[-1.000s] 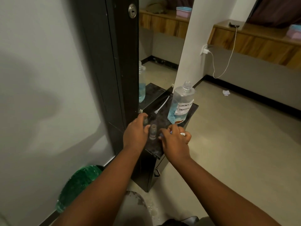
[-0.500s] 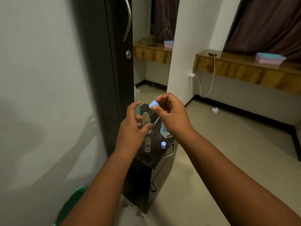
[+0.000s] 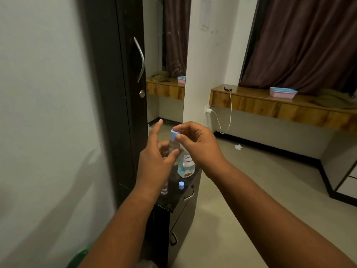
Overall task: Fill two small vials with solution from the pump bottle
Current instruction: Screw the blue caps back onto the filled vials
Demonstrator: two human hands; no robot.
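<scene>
Holding a clear vial (image 3: 172, 147) upright above a dark cabinet top (image 3: 170, 200), left hand (image 3: 154, 163) pinched around its body with forefinger raised; right hand (image 3: 199, 146) closed fingertip-and-thumb on the blue cap (image 3: 173, 134) at the vial's mouth. Below, second vial (image 3: 164, 189) standing uncapped beside a loose blue cap (image 3: 181, 185), near the labelled solution bottle (image 3: 186, 165).

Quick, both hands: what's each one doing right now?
Left hand: closed, holding a vial.
Right hand: fingers pinching the blue cap on that vial.
</scene>
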